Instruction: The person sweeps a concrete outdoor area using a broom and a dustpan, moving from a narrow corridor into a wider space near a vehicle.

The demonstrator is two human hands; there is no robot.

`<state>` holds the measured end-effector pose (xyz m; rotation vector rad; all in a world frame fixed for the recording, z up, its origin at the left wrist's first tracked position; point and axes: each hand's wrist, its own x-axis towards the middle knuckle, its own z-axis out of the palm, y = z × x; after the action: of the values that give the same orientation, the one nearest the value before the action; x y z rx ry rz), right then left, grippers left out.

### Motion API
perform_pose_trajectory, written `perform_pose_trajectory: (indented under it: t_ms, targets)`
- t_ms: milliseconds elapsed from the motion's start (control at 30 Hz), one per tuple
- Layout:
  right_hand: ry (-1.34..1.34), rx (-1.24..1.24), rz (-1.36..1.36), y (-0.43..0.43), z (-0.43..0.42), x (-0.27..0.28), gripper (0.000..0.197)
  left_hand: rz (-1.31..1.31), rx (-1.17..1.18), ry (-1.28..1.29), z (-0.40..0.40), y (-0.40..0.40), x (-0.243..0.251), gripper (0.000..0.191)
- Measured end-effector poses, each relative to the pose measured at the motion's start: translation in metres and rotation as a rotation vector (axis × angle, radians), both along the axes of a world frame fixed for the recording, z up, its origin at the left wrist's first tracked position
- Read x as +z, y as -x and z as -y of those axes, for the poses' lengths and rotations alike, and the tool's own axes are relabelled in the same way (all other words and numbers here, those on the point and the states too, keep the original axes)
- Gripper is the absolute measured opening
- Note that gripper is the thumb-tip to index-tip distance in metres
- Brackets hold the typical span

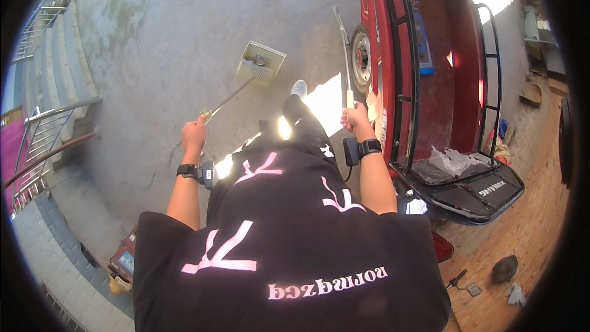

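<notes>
My left hand [193, 136] is closed around the top of a thin metal handle, which runs down to a pale plastic long-handled dustpan [261, 63]. Some small litter lies inside the pan, though I cannot tell what kind. At the right, my right hand [355, 119] grips the pale end of a long metal pole [346, 55], perhaps a litter-picking tool. The pole's far end reaches past the wheel of a red cargo vehicle. Each wrist wears a black strap with a small device.
Close on the right stands the red cargo vehicle's bed [449, 55], with black rails and a plastic bag [456, 160] at its tail. Steps [57, 64] with a metal handrail [64, 109] rise at the left. My shoe [299, 88] is on the concrete floor [184, 32].
</notes>
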<state>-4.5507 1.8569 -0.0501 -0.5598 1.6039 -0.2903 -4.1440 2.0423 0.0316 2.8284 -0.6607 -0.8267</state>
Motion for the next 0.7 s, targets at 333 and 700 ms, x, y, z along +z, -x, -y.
perform_pose_trajectory:
  t_ms: [333, 700]
  targets:
    - [-0.307, 0.764, -0.132, -0.021, 0.045, 0.025, 0.015, -0.030, -0.048, -0.072, 0.135, -0.022, -0.007, 0.052]
    - [0.403, 0.837, -0.515, -0.003, 0.073, 0.014, 0.034, 0.016, -0.124, -0.215, 0.202, -0.042, -0.028, 0.055]
